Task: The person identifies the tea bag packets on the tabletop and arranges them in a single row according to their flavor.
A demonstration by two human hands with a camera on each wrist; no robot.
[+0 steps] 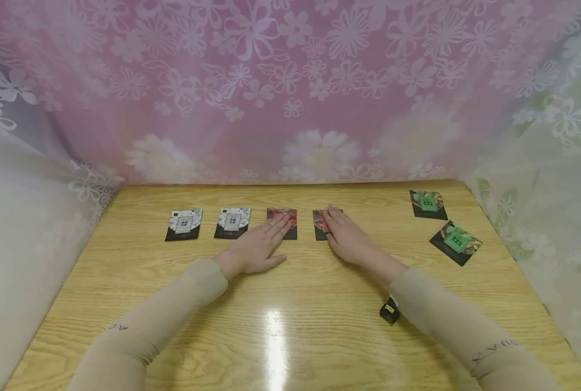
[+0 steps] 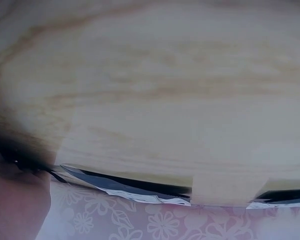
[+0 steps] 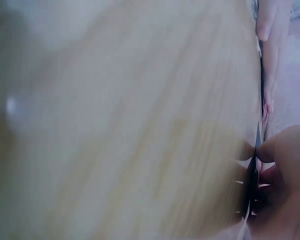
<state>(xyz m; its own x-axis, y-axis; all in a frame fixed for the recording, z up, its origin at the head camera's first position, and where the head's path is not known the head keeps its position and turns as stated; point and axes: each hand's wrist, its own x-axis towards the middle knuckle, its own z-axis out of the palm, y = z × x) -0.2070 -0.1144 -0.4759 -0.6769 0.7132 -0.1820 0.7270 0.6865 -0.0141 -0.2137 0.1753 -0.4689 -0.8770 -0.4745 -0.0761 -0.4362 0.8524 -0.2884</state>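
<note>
head risk: both red cards sit flat on the slick worktop [image 1: 290,304], so flat fingers could just skid them out of the row.
head grip: left hand [image 1: 256,250] flat on left red card [image 1: 284,222]; right hand [image 1: 346,236] flat on right red card [image 1: 319,224].
left wrist: only card edges visible, can't tell the grip.
right wrist: blurry; fingertips [image 3: 270,150] meet the card edge.

I see two grey-white patterned dark cards [image 1: 183,224], two reddish cards [image 1: 285,217], two green-printed black cards [image 1: 428,204], a pale yellow wood-grain table [image 1: 290,304], a pink floral curtain [image 1: 290,81]
</note>
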